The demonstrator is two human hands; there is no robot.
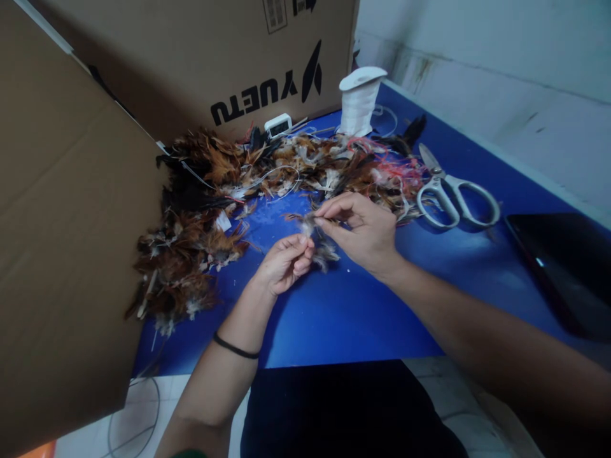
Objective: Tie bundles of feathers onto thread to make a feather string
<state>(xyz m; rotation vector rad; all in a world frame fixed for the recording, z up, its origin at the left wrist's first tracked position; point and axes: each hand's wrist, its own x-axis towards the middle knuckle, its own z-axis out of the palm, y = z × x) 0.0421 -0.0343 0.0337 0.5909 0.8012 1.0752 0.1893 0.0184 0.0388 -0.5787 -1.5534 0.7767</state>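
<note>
Over the middle of the blue table, my left hand (286,261) is closed, fingers pinched around the base of a small feather (309,226). My right hand (363,230) pinches the upper part of the same feather between thumb and fingertips. Grey fluffy feathers (326,253) show just below, between the two hands; whether they are held or lie on the table I cannot tell. Behind both hands stretches a long heap of brown and black feathers (219,159), mixed with white and pink strings (401,173).
Silver scissors (457,197) lie right of my right hand, near a dark tablet or phone (563,261). A white spool (359,102) and a small white digital display (277,126) stand at the back. Cardboard (167,70) walls off the left and rear of the blue table (363,324).
</note>
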